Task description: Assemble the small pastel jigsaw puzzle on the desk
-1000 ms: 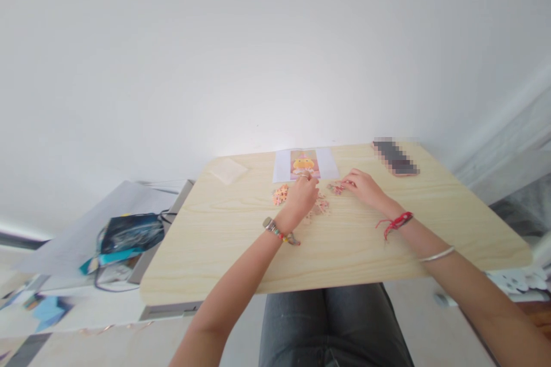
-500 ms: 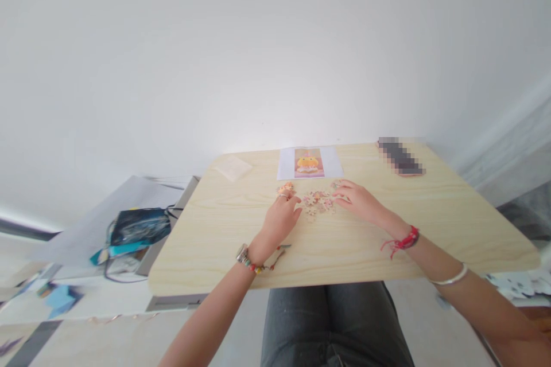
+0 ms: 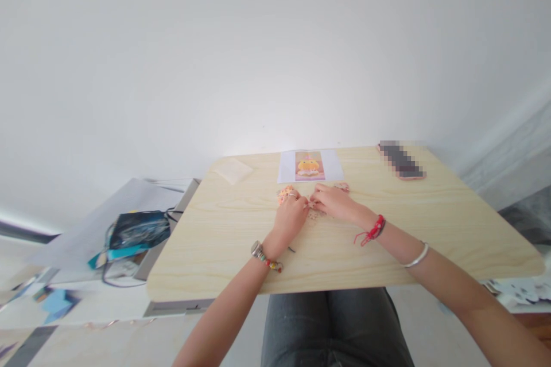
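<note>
Small jigsaw puzzle pieces lie in groups on the wooden table. An orange cluster of puzzle pieces is beside the fingers of my left hand, which are bent and drawn together over the pile. My right hand reaches in from the right, its fingertips pinched close to my left hand's. Both hands cover much of the middle pile. Whatever is between the fingertips is too small to make out. A pinkish group of pieces sits just beyond my right hand.
Behind the pieces lies a white sheet with a printed picture of a yellow figure. A phone rests at the back right, and a pale flat packet at the back left. A dark bag stands left of the table.
My right hand has moved left across the middle pile, close to my left hand. My left hand has shifted slightly right, uncovering more orange pieces.
</note>
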Demonstrator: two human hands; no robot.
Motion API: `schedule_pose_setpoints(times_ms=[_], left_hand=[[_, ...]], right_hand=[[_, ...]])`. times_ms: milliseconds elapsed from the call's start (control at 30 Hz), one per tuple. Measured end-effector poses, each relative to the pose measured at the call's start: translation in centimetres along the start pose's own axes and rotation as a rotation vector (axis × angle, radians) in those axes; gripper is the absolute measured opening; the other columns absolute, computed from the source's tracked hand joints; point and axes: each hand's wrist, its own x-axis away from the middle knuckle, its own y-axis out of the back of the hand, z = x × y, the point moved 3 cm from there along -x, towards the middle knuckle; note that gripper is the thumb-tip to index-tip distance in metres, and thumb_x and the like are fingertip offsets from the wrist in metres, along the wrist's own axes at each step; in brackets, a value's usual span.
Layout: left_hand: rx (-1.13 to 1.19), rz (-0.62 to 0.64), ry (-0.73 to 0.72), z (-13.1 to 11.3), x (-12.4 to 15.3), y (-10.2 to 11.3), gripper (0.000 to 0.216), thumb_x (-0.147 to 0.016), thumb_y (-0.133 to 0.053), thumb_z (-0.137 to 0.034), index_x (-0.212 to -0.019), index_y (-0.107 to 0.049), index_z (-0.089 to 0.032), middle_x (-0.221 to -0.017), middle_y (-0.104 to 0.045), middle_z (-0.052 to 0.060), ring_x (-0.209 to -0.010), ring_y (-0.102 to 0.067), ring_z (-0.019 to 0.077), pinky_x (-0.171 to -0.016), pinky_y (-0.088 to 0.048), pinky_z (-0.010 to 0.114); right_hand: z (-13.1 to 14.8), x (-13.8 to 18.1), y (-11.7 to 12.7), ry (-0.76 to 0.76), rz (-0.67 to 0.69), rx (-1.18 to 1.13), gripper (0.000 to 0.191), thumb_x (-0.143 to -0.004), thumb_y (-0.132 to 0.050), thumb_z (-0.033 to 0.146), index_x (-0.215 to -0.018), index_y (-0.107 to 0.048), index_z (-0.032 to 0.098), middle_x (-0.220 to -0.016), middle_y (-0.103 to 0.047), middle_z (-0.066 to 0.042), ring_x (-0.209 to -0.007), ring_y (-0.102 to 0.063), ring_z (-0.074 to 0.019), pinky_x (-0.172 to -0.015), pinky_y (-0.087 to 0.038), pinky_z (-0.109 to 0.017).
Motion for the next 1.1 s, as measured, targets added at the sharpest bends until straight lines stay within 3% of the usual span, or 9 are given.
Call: schedule_pose_setpoints(times_ms=[167, 333, 433, 667, 900, 1100], left_hand=[[0.046, -0.033, -0.012, 0.1, -0.1, -0.2, 0.018, -0.083, -0.044, -0.021, -0.088, -0.061, -0.017, -0.091, -0.052, 0.007, -0.085, -0.055, 0.0168, -0.074, -0.043, 0.028], [0.236, -0.174, -0.048, 0.7, -0.2, 0.7, 0.013, -0.080, -0.050, -0.022, -0.078, -0.061, -0.016, -0.081, -0.055, 0.005, -0.079, -0.054, 0.0151, -0.073, -0.042, 0.027], [0.416, -0.155, -0.058, 1.0, -0.1, 1.6, 0.013, -0.078, -0.050, -0.022, -0.074, -0.061, -0.016, -0.072, -0.057, 0.002, -0.068, -0.053, 0.0124, -0.067, -0.043, 0.025], [0.520, -0.183, -0.100, 1.1, 1.0, 2.5, 0.011, -0.077, -0.051, -0.023, -0.074, -0.060, -0.017, -0.071, -0.055, 0.001, -0.066, -0.052, 0.0117, -0.062, -0.044, 0.024], [0.248, -0.266, -0.091, 2.3, 2.0, 2.7, 0.015, -0.082, -0.047, -0.023, -0.084, -0.061, -0.018, -0.082, -0.053, 0.003, -0.077, -0.053, 0.0130, -0.072, -0.043, 0.024], [-0.117, -0.192, 0.040, 4.4, 2.1, 2.8, 0.021, -0.086, -0.040, -0.028, -0.086, -0.060, -0.021, -0.087, -0.052, 0.004, -0.078, -0.052, 0.0136, -0.064, -0.040, 0.022]], right_hand=[[-0.2, -0.2, -0.2, 0.016, -0.064, -0.043, 0.020, -0.085, -0.046, 0.023, -0.077, -0.062, 0.014, -0.082, -0.052, -0.005, -0.072, -0.052, -0.0128, -0.063, -0.037, -0.024], [-0.3, 0.3, 1.1, 0.002, -0.301, -0.272, 0.015, -0.083, -0.047, 0.018, -0.079, -0.061, 0.016, -0.078, -0.054, -0.003, -0.073, -0.052, -0.0123, -0.067, -0.040, -0.025], [-0.2, 1.2, 2.1, 0.019, -0.424, -0.331, 0.013, -0.081, -0.051, 0.019, -0.089, -0.061, 0.018, -0.081, -0.053, -0.003, -0.073, -0.052, -0.0125, -0.066, -0.042, -0.024], [0.4, 2.1, 2.2, 0.111, -0.460, -0.251, 0.016, -0.083, -0.049, 0.026, -0.080, -0.063, 0.018, -0.076, -0.052, -0.003, -0.069, -0.052, -0.0120, -0.065, -0.042, -0.024], [1.5, 0.4, 1.4, 0.075, -0.351, -0.207, 0.017, -0.084, -0.046, 0.025, -0.079, -0.061, 0.017, -0.081, -0.052, -0.004, -0.073, -0.051, -0.0125, -0.066, -0.040, -0.025], [2.6, -2.9, 0.2, 0.062, -0.257, -0.150, 0.017, -0.085, -0.046, 0.024, -0.081, -0.060, 0.016, -0.080, -0.050, -0.003, -0.069, -0.048, -0.0118, -0.062, -0.036, -0.023]])
